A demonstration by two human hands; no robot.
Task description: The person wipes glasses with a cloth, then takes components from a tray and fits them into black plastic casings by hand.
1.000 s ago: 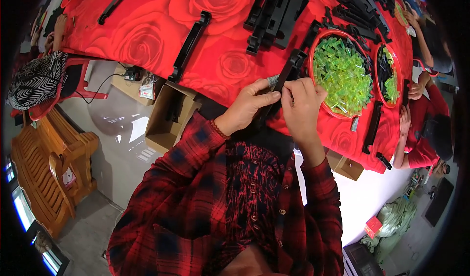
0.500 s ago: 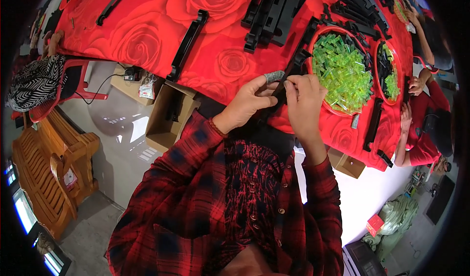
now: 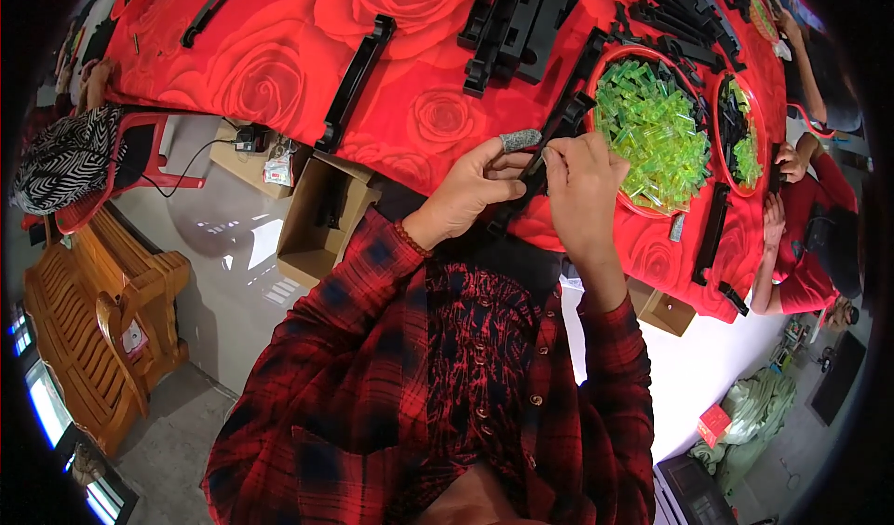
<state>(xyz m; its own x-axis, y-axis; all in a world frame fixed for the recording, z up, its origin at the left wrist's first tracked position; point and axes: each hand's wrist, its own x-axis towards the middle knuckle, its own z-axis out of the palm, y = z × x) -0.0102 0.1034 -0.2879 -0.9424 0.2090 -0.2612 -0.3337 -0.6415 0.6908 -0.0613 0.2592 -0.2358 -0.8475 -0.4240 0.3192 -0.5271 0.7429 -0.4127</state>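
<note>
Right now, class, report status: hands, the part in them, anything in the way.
Left hand and right hand both grip long black plastic part. Part tilted over table edge. Red bowl of green pieces close beside right hand.

We wear a red-and-black plaid flannel shirt [image 3: 372, 376] with long sleeves, a beaded bracelet [image 3: 407, 239], and a grey finger cot [image 3: 520, 140].

The scene is viewed steeply downward from head height, close above the red rose-patterned table [image 3: 279, 69], through a fisheye lens.
</note>
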